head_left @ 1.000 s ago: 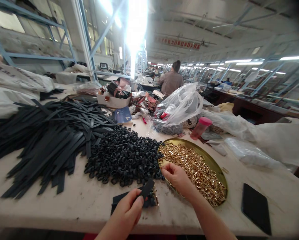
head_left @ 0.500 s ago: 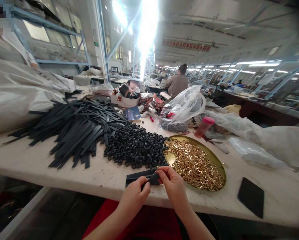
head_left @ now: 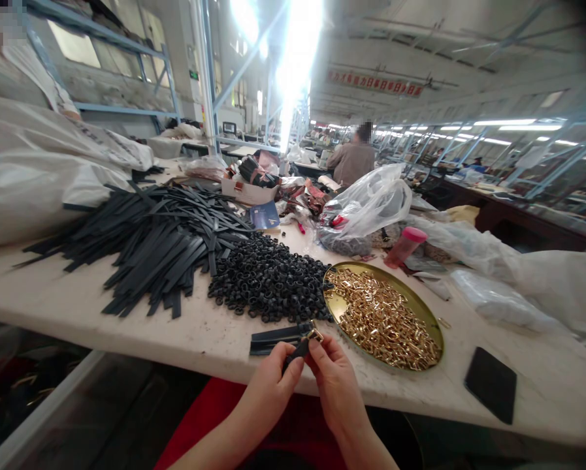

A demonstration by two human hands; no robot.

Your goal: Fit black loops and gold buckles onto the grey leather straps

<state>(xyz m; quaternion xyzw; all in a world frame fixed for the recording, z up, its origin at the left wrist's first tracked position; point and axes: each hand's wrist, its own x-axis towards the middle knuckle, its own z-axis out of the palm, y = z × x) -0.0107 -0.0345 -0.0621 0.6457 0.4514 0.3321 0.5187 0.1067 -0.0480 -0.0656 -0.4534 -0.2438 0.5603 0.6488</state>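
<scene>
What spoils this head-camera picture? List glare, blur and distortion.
Head view: the ceiling lights blow out to white glare; straight beams and the table edge bow from wide-angle distortion; the corners darken; the far hall is soft; the hands, black strap and gold tray stay sharp.

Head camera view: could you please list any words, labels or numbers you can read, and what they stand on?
No text can be read.
Red hanging banner under the ceiling: pale characters, too blurred to read.
Small green wall sign: too small to read.
Blue booklet on the white worktable: print illegible.
</scene>
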